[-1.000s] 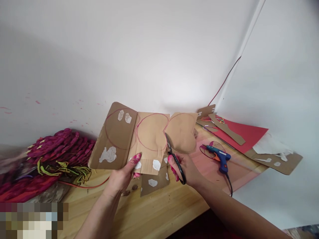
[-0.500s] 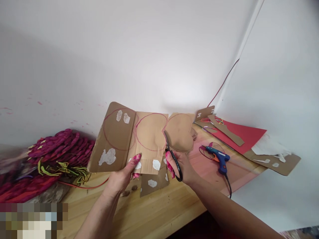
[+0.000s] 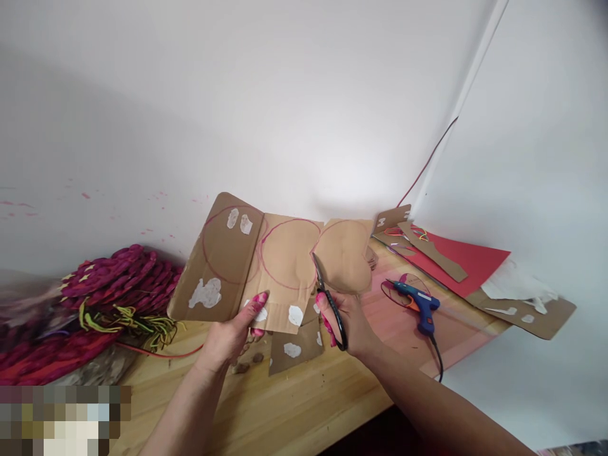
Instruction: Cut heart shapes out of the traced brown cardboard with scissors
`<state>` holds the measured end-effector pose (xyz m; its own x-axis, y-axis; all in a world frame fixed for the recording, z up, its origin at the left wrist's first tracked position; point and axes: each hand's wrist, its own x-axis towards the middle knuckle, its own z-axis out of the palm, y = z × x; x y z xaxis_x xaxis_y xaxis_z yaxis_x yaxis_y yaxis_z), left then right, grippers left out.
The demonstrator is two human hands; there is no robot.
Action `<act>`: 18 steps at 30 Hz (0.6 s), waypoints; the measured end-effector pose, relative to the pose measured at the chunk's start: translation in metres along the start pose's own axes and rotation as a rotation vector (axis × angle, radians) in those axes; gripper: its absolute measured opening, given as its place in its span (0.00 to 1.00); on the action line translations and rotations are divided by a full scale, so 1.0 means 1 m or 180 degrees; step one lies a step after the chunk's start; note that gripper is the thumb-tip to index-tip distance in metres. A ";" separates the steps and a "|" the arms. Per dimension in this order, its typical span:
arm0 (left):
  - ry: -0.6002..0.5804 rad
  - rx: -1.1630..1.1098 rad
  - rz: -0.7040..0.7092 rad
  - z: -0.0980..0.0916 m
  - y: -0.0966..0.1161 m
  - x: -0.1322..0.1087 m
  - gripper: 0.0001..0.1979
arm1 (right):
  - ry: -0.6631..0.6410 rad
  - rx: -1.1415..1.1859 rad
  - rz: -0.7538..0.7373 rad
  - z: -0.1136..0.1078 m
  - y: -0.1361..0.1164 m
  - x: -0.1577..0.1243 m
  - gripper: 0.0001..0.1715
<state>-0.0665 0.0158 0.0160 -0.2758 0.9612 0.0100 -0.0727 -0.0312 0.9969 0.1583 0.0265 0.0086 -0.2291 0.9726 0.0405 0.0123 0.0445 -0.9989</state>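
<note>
A creased piece of cardboard (image 3: 285,253) with red circles drawn on it is held up in the middle of the view. My left hand (image 3: 237,329) pinches its lower edge, thumb on the front face. My right hand (image 3: 344,320) grips a pair of black-handled scissors (image 3: 327,297), whose blades sit in the cardboard at the gap between the middle circle and the rounded shape on the right. Torn white paper patches stick to the cardboard. Red stains mark the fingertips of both hands. A smaller cardboard scrap (image 3: 294,345) lies on the table below.
A blue glue gun (image 3: 418,303) with a cord lies right of my hands on the wooden table (image 3: 266,408). Behind it are red paper (image 3: 475,259), cardboard strips (image 3: 434,250) and crumpled white material (image 3: 520,285). Magenta braided material (image 3: 128,275) is heaped at the left, against the wall.
The view has shifted slightly. Both hands keep their grip on the cardboard and scissors, and the blades stay at nearly the same spot in the cut.
</note>
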 end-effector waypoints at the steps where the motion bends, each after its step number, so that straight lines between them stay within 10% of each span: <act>1: 0.0014 0.0028 0.0008 0.000 0.001 0.000 0.26 | 0.0014 -0.0015 -0.0007 0.000 0.002 0.000 0.36; 18: -0.0084 -0.0087 -0.0227 -0.036 0.029 0.020 0.26 | -0.0164 0.0291 0.0686 0.049 0.048 0.002 0.45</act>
<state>-0.1087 0.0241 0.0427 -0.2436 0.9681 -0.0585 -0.1176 0.0304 0.9926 0.1109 0.0195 -0.0405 -0.2802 0.9443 -0.1727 -0.0214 -0.1860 -0.9823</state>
